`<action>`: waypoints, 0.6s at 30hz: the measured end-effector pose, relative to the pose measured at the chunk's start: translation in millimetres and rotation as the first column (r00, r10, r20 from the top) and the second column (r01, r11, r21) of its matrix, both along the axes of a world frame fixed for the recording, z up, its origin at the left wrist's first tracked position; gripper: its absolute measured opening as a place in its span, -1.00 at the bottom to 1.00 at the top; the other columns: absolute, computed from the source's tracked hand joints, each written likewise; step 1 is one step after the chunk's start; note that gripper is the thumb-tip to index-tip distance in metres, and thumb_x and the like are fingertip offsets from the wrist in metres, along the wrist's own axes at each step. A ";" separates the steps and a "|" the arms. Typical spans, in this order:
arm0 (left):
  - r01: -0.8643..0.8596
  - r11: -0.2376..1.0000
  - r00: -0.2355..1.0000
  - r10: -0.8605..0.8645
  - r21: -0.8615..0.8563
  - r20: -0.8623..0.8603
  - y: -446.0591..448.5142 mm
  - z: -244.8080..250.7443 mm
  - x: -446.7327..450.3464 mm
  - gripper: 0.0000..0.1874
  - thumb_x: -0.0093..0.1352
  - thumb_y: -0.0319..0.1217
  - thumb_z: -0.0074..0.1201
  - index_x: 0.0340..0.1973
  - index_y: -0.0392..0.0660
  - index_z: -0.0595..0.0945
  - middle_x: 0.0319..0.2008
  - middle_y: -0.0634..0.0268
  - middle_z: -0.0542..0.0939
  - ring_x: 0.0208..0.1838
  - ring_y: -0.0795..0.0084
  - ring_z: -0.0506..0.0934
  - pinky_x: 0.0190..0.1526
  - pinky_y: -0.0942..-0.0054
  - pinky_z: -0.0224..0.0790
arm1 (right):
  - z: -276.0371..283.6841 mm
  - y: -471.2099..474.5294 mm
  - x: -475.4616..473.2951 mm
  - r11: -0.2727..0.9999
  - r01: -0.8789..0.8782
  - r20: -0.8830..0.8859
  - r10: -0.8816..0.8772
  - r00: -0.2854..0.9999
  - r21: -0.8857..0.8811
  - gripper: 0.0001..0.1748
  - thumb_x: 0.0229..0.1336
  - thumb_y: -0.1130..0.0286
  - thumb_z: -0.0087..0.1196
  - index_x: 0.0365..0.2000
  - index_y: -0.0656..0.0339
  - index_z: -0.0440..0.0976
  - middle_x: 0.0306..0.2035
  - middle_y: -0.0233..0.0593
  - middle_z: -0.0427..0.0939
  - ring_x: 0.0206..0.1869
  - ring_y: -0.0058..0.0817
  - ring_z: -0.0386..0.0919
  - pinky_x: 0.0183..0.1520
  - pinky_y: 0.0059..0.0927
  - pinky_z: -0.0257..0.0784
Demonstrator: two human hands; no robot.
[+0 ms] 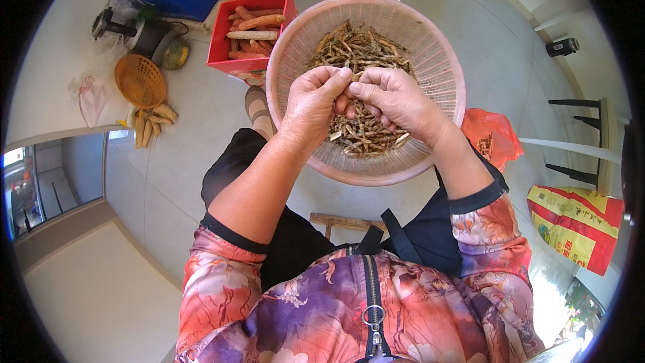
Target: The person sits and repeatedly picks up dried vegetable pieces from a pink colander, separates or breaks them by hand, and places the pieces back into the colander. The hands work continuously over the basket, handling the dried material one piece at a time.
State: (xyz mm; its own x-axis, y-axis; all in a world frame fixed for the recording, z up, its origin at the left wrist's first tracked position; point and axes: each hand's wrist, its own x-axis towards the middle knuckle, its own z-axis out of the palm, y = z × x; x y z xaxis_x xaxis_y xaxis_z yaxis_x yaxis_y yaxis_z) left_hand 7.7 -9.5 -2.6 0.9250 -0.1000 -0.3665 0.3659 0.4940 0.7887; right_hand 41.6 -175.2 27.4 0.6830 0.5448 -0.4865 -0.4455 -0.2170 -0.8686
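Note:
Both my hands are together over a wide pink plastic mesh basket (287, 40), thumbs and fingertips almost touching. My left hand (317, 96) pinches what looks like a small dried pod between thumb and forefinger, with a pale tip showing above the thumb. The fingers of my right hand (395, 98) close on the same small piece from the other side; most of it is hidden. Beneath them, brown dried bean pods (360, 45) lie heaped in the basket, some darker and tangled, with a few pale bits near the front.
A red box (237, 64) of corn cobs (257, 22) stands beyond the basket's left rim. At right lie a red plastic bag (504, 136) with brown pieces inside and a yellow-red sack (577, 227). An orange basket (141, 80), tubers (151, 123) and a squash (176, 54) are at far left.

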 end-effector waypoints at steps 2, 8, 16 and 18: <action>-0.024 0.999 1.000 0.024 0.021 -0.003 -2.3 -1.1 -0.6 -0.80 0.42 -0.39 0.03 -0.41 -0.25 0.50 -0.60 0.30 0.49 -0.64 0.54 0.40 -0.57 0.58 0.36 | -11.4 3.1 -4.1 0.999 0.030 0.282 -0.036 0.959 0.027 -0.76 0.29 0.33 -0.01 -0.45 0.27 0.45 -0.67 -0.49 0.35 -0.66 -0.77 0.29 -0.58 -0.64 0.27; -0.075 0.995 0.996 0.072 -0.067 -0.049 -4.8 0.4 -3.5 -0.79 0.43 -0.40 0.01 -0.42 -0.27 0.50 -0.58 0.28 0.50 -0.62 0.55 0.40 -0.55 0.56 0.37 | -17.9 10.2 -9.4 0.976 0.141 0.079 -0.155 0.985 0.164 -0.74 0.32 0.30 -0.05 -0.46 0.22 0.45 -0.65 -0.51 0.37 -0.63 -0.78 0.27 -0.51 -0.64 0.27; -0.070 0.996 0.997 0.068 -0.052 -0.043 -2.7 -2.0 -6.3 -0.80 0.43 -0.41 0.00 -0.39 -0.28 0.50 -0.55 0.24 0.53 -0.61 0.52 0.43 -0.53 0.55 0.38 | -15.0 4.6 -6.0 0.971 0.118 -0.197 -0.076 0.977 0.209 -0.71 0.37 0.20 -0.13 -0.44 0.12 0.38 -0.74 -0.64 0.15 -0.77 -0.85 -0.02 -0.75 -0.73 -0.13; -0.060 0.997 0.997 0.057 -0.043 -0.054 -2.4 -1.6 -6.7 -0.81 0.43 -0.41 0.00 -0.39 -0.28 0.50 -0.55 0.23 0.53 -0.61 0.51 0.44 -0.52 0.56 0.38 | -16.0 0.9 -3.2 0.961 0.117 -0.265 -0.049 0.963 0.249 -0.69 0.37 0.21 -0.15 -0.47 0.12 0.37 -0.75 -0.65 0.15 -0.78 -0.83 -0.02 -0.76 -0.72 -0.14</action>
State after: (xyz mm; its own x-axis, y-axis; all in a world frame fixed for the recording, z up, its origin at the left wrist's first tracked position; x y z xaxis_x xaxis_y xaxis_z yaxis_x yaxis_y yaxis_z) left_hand 1.1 -11.9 -4.1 0.9092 -0.0638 -0.4115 0.3760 0.5502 0.7456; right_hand 38.3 -174.3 11.4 0.6032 0.6224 -0.4989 -0.6656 0.0481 -0.7448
